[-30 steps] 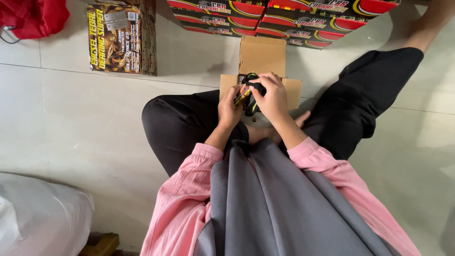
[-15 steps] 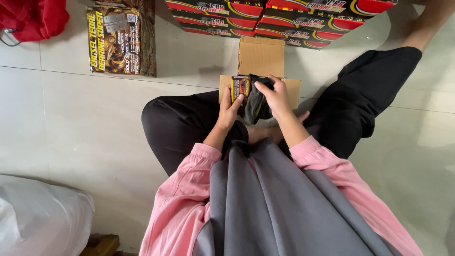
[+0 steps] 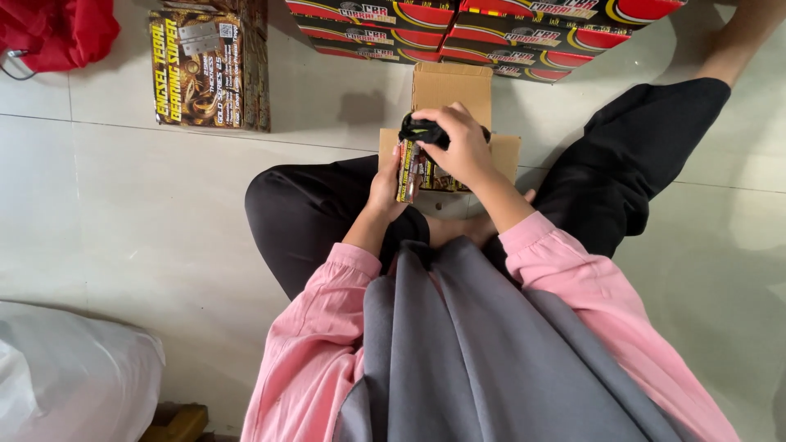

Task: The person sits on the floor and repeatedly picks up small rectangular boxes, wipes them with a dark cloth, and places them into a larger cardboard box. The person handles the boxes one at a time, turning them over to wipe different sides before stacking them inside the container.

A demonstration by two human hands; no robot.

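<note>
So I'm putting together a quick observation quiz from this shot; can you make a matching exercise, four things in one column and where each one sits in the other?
Things:
1. small printed box
2. black item
3. red cloth
4. white bag

Places:
A. on the floor at the lower left
B. under the right hand, above the open carton
C. in the upper left corner
D. upright in the left hand

Pairs: 1-D, 2-B, 3-C, 4-A
</note>
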